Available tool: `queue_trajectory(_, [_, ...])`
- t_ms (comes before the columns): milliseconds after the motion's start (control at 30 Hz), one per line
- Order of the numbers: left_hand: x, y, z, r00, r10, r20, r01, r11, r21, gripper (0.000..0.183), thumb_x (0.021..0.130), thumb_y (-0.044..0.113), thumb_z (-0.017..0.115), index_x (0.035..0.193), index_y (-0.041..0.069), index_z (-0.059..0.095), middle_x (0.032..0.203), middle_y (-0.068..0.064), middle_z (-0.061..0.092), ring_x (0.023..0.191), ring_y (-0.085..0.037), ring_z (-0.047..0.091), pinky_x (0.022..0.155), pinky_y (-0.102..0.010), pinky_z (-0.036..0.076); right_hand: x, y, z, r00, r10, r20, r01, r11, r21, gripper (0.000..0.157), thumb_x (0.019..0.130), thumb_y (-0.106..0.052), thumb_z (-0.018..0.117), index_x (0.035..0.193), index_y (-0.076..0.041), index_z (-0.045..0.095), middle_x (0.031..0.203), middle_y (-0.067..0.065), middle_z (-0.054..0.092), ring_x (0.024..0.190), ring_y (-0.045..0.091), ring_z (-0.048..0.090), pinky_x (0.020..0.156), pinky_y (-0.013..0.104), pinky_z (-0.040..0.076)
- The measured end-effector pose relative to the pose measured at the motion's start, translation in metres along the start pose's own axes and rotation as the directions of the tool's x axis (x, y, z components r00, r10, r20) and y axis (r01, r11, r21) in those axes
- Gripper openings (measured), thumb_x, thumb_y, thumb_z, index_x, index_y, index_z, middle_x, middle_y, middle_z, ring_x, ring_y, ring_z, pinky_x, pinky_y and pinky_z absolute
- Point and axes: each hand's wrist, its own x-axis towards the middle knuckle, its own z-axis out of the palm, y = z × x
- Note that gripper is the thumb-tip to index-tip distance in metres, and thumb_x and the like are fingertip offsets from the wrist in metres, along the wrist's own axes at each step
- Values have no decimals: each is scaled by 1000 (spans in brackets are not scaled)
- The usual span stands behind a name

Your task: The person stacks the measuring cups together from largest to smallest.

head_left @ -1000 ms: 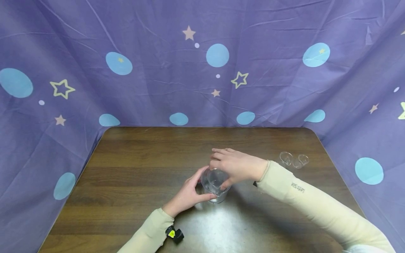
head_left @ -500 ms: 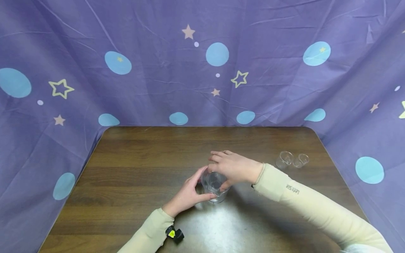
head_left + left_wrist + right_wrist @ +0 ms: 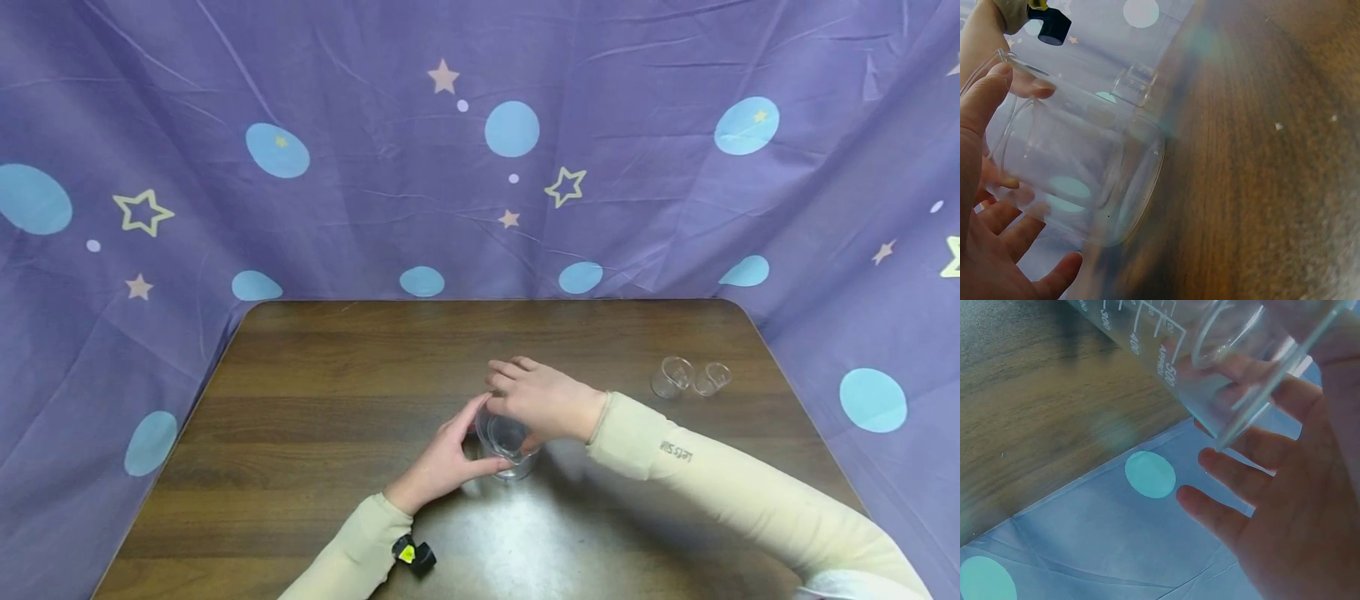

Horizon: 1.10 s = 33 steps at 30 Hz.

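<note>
A large clear glass beaker [image 3: 516,473] stands on the table in front of me, its white graduations legible up to 500 in the right wrist view. My left hand [image 3: 441,460] grips it near the rim, thumb on the near side and fingers on the far side. A smaller glass beaker [image 3: 1075,153] sits within the large one, surrounded by its wall. From above, my right hand [image 3: 551,400] pinches the smaller beaker near its rim, the thumb reaching inside the large beaker's mouth. The right hand's remaining fingers are spread over the far side of the rim.
Two more glass beakers, a medium one [image 3: 672,377] and the smallest [image 3: 712,380], stand side by side at the back right of the brown wooden table [image 3: 337,358]. A purple patterned curtain [image 3: 375,167] encloses the back and sides.
My right hand has shifted slightly left, and its forearm has swung toward me, showing more of the two beakers at the right. The left hand keeps its grip unchanged.
</note>
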Motion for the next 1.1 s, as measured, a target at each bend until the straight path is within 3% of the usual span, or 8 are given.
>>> queue_trajectory(667, [1, -2, 1, 1000, -4, 3, 4, 1000, -19, 91, 83, 28, 90, 159, 20, 40, 155, -3, 52, 133, -24, 55, 109, -51, 47, 6, -9, 4, 1000, 20, 14, -18, 989, -145, 77, 65, -64, 92, 125, -21, 73, 147, 8, 60, 142, 31, 50, 115, 50, 43])
queue_trajectory(1100, [1, -2, 1, 1000, -11, 8, 11, 1000, -17, 90, 83, 29, 90, 158, 21, 40, 155, -3, 52, 134, -24, 54, 109, -51, 47, 4, -6, 4, 1000, 21, -9, -22, 991, -132, 76, 63, -66, 91, 124, -23, 74, 151, 12, 56, 141, 32, 50, 113, 51, 45])
